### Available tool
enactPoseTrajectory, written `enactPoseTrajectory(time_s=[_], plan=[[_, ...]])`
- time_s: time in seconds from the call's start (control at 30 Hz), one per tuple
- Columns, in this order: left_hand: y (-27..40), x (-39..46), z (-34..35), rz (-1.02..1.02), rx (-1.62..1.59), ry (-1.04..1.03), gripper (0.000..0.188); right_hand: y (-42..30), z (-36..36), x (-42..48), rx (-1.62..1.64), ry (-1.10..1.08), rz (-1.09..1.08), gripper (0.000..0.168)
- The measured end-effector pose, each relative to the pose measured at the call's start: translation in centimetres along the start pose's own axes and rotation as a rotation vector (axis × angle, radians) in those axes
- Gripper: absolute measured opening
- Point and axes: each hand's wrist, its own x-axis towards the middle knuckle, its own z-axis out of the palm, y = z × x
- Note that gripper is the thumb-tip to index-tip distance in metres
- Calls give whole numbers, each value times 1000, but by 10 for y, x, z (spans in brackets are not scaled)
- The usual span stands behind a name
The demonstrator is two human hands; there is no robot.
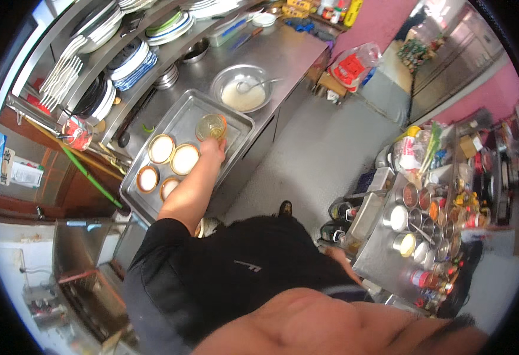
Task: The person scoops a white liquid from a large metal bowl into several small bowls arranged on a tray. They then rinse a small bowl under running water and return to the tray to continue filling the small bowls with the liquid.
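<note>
My left hand [214,148] grips the near rim of a small amber-rimmed bowl [209,126] over a rectangular metal tray [241,122]. No white filling shows in that bowl. Whether it touches the tray, I cannot tell. Several similar small bowls [184,159] stand on the tray with white contents, and my forearm partly covers one. Just beyond the tray, a steel mixing bowl [244,88] holds milky liquid with a ladle [259,84] resting in it. My right hand [337,255] is low by the right-hand counter, its fingers too blurred to make out.
Shelves of stacked plates [170,29] run above the steel worktop [286,53]. A knife [248,37] lies at its back. On the right counter [375,253] stand several seasoning containers [399,217] and bottles. Bagged goods [352,66] sit beyond the grey floor [277,164].
</note>
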Motion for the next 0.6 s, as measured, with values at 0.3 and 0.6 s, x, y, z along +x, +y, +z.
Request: enactPoseTrajectory(time_s=[0.3,0.6], plan=[[-12,2,32,-38,-304,227,33,-306,-132,196,79,98,-48,21],[-46,11,172,-470,-138,-336,43,-546,-46,279,205,-280,-136,28]])
